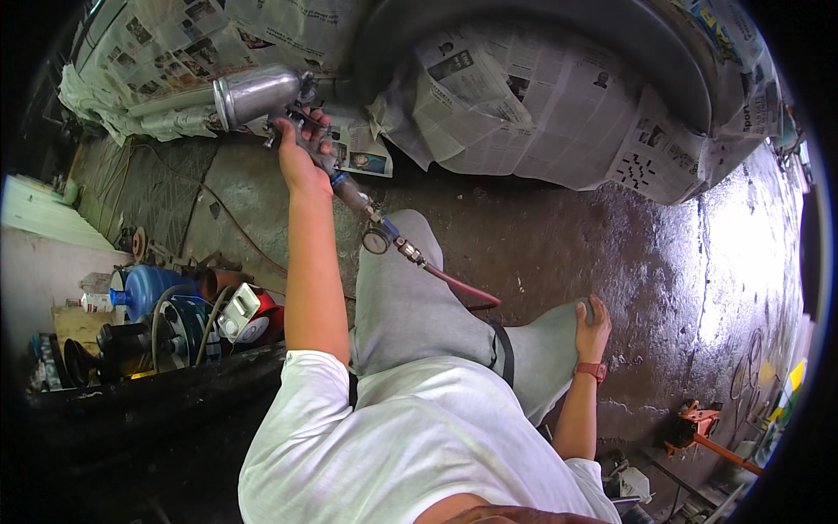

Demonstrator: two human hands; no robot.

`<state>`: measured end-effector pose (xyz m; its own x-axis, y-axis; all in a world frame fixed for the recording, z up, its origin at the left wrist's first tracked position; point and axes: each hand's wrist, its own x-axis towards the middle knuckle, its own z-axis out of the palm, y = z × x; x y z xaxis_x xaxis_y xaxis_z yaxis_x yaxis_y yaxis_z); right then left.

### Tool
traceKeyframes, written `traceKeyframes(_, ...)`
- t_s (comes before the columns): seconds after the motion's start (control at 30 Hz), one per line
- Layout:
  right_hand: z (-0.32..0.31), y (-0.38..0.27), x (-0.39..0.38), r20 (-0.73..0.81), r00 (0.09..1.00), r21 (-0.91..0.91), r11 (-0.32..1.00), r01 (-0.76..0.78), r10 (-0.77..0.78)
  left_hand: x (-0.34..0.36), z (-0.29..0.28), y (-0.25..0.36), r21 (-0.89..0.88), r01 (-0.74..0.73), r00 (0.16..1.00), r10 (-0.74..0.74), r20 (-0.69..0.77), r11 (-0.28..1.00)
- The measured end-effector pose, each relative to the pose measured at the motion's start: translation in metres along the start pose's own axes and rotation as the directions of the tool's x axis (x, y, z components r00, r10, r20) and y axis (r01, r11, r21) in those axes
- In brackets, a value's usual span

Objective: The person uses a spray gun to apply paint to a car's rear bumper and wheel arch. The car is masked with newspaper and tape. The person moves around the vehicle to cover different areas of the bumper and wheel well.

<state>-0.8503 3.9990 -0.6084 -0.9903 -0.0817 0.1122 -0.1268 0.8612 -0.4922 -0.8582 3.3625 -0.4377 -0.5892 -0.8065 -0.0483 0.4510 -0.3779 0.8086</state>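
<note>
My left hand (307,150), arm stretched forward, is closed around the handle of a silver spray gun (325,160). The gun lies tilted, its metal paint cup (259,94) pointing left. Below the handle hang a round pressure gauge (376,240) and fittings, joined to a red air hose (463,286) that runs over my leg. My right hand (594,328), with a red watch on its wrist, lies on my right knee with its fingers stretched out and nothing in it. Ahead of the gun is a vehicle body masked with newspaper (559,113), around a dark grey curved panel (646,44).
A hose (229,205) trails across the wet-looking floor (559,236) at left. Beside me on the left stand a blue water jug (153,293), a red and white device (249,314) and assorted tools. An orange floor jack (696,425) sits at lower right.
</note>
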Motion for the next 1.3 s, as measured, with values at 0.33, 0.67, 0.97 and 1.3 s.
traceKeyframes(0.33,0.003,-0.01,-0.003,-0.008,0.999,-0.008,0.999,-0.035,0.035,0.081,-0.062,-0.048,0.06,0.073,0.971,-0.057,-0.231,0.996)
traceKeyframes(0.67,0.001,-0.011,-0.001,-0.001,0.998,-0.028,0.998,-0.064,0.064,0.045,-0.044,-0.066,0.091,0.048,0.943,-0.015,-0.333,0.995)
traceKeyframes(0.97,-0.013,-0.304,0.077,0.044,0.792,0.6,0.65,0.467,-0.609,-0.114,0.035,-0.105,0.014,0.13,0.957,-0.129,0.261,0.991)
traceKeyframes(1.3,0.0,-0.343,0.133,-0.212,0.871,0.72,0.532,0.446,-0.444,-0.138,0.033,-0.117,0.317,-0.37,0.503,-0.099,0.859,0.873)
